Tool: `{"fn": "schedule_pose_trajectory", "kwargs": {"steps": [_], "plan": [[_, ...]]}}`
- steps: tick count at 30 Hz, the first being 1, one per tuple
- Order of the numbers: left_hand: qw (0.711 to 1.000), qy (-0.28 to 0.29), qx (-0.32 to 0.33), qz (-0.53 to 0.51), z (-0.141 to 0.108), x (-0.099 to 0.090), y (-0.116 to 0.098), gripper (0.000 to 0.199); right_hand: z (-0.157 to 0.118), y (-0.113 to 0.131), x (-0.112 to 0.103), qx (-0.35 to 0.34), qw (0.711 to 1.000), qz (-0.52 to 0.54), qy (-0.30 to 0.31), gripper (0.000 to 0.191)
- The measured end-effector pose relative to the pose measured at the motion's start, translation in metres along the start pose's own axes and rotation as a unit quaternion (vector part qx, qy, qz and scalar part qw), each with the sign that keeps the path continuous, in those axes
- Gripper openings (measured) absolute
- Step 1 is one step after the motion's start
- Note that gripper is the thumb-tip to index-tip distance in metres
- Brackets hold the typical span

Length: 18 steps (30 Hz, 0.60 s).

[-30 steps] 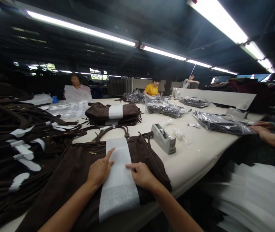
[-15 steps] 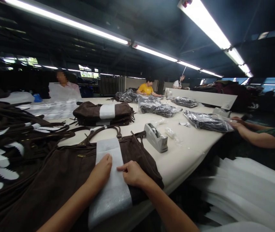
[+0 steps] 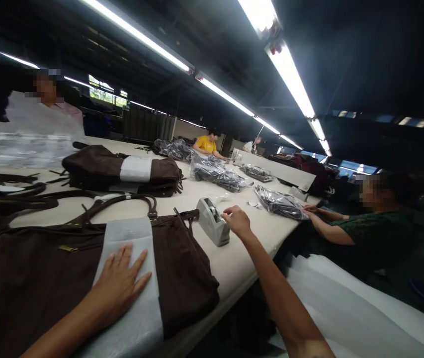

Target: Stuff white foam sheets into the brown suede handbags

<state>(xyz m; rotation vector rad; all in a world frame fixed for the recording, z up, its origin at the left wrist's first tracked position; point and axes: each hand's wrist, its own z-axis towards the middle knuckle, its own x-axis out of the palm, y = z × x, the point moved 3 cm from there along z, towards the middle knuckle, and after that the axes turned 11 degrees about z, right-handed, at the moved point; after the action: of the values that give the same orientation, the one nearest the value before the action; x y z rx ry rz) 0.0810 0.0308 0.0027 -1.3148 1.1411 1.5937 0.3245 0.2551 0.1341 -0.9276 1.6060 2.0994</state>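
A dark brown bag point(image 3: 182, 258) lies on the table before me, with a band of white foam sheet point(image 3: 131, 231) across it. My left hand point(image 3: 122, 278) presses flat on that band, fingers spread. Out to the right, my right hand point(image 3: 237, 220) is at the grey tape dispenser point(image 3: 215, 229), its fingers bent and pinched together by the upper edge. Whether tape is between those fingertips cannot be made out. The bag's handles point(image 3: 113, 206) stretch away from me on the tabletop.
Another folded brown bag point(image 3: 96, 169) with a white band lies behind. Bags in clear plastic point(image 3: 215, 174) are spread farther along the table point(image 3: 249, 253). A co-worker point(image 3: 379, 219) at the right handles one wrapped bag point(image 3: 279, 201). White sheets point(image 3: 331, 298) hang below right.
My right hand has left the white band and reached over to the tape dispenser. My left hand has opened from a closed shape and flattened on the band. The view has turned right.
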Motion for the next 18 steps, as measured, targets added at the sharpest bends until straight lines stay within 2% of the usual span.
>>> {"fn": "schedule_pose_trajectory", "kwargs": {"steps": [3,6,8,13,18], "plan": [[1.0,-0.001,-0.001,-0.02,0.003,0.002,0.002,0.064,0.041,-0.02,-0.006,0.087,0.993,0.017,0.082,0.022],[0.999,-0.032,0.002,-0.04,0.006,0.011,0.004,0.064,0.054,-0.031,0.0,0.116,0.98,0.056,0.153,0.028],[0.997,-0.056,-0.001,-0.054,0.008,0.017,0.005,0.064,0.055,-0.033,0.004,0.117,0.975,0.082,0.169,0.023],[0.995,-0.068,-0.003,-0.079,0.012,0.027,0.008,0.065,0.052,-0.029,0.0,0.056,0.982,0.136,0.121,0.015],[0.99,-0.1,-0.003,-0.097,0.016,0.036,0.011,0.066,0.028,-0.03,-0.007,-0.027,0.984,0.162,0.071,0.017]]}}
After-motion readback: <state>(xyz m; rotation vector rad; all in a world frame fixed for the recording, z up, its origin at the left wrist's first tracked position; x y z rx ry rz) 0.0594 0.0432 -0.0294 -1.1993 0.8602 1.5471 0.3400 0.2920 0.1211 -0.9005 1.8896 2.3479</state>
